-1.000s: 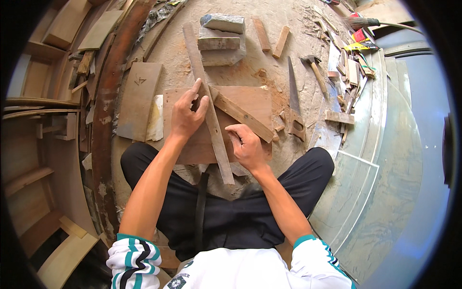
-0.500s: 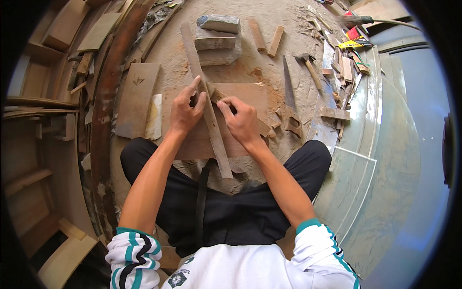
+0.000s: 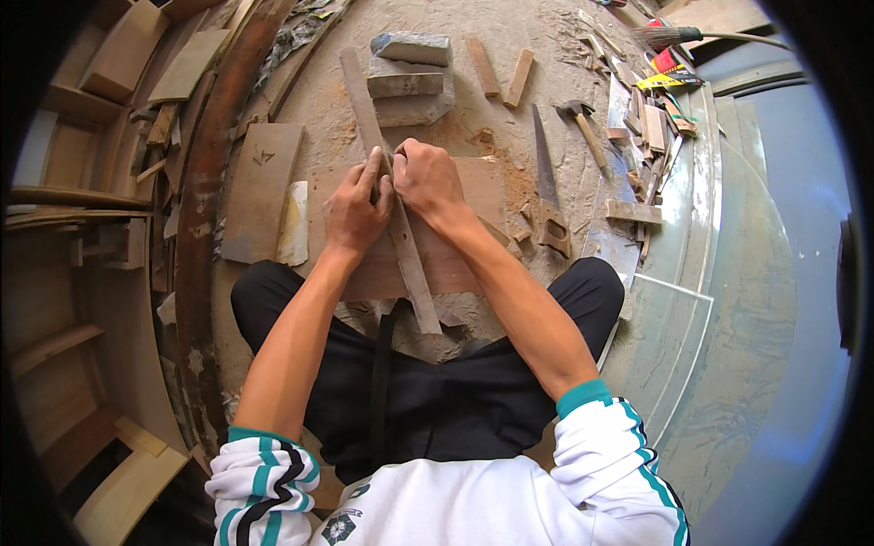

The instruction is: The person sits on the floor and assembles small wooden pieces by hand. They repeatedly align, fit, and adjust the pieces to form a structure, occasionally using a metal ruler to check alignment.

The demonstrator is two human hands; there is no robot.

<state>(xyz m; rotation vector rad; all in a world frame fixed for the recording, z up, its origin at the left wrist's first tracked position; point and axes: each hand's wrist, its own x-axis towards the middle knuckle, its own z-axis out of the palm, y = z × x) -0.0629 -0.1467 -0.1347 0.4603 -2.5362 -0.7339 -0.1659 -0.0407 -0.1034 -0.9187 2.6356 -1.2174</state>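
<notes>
A long narrow wooden strip [image 3: 407,252] lies slanted over a flat brown board [image 3: 364,282] on the ground between my knees. My left hand [image 3: 358,207] is closed on the strip's left side near its middle, fingers pressed together along it. Against the right edge of the strip, level with the left fingertips, my right hand [image 3: 428,180] is closed with its knuckles up. Whatever its fingers hold is hidden. Part of another piece of wood [image 3: 497,235] shows beyond the right forearm, at the board's right edge.
Ahead stand stacked grey blocks [image 3: 410,84] beside two short wood pieces [image 3: 518,79]. To the right lie a handsaw [image 3: 548,187], a hammer [image 3: 587,136], wood scraps [image 3: 654,132] and glass sheets [image 3: 742,264]. A wide plank [image 3: 262,191] and a rusty beam [image 3: 202,218] are at left.
My right hand has moved up and left, from the wood piece right of the strip to the strip's edge beside my left fingers. The left hand's fingers have drawn closer together.
</notes>
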